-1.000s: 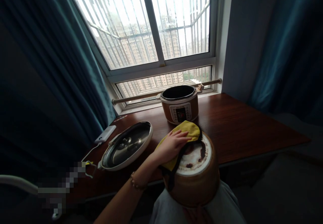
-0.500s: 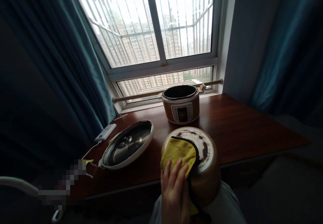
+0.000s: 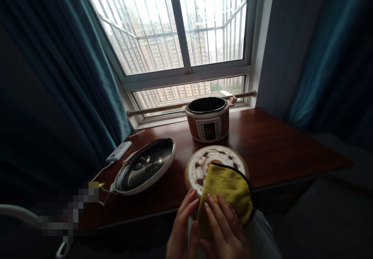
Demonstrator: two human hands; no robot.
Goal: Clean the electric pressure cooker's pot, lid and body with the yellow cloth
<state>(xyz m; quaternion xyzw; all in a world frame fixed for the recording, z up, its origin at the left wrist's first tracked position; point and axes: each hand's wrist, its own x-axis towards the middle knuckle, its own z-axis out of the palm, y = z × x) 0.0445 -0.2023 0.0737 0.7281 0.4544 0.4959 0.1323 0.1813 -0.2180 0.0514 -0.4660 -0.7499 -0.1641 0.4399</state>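
A round brown pot [image 3: 214,153] sits upside down at the table's near edge, its white base marked with dark brown stains. Over the near right part of the base lies a yellow cloth [image 3: 233,187] with a black border. My right hand [image 3: 225,224] holds the cloth, its fingers stretched over it and close together. Beside the cloth's left edge, my left hand [image 3: 183,224] is open with fingers apart, near the pot's front left rim. The palms are partly hidden.
A brown and white cooker [image 3: 208,123] with an open top stands behind the pot. To the left, an upturned lid [image 3: 145,167] leans on the wooden table [image 3: 279,142], near a white power bank [image 3: 119,151] with a cable.
The yellow cloth has shifted right and toward me, baring more of the stained base. Two hands now show where one was visible. The pot's base now faces up more evenly.
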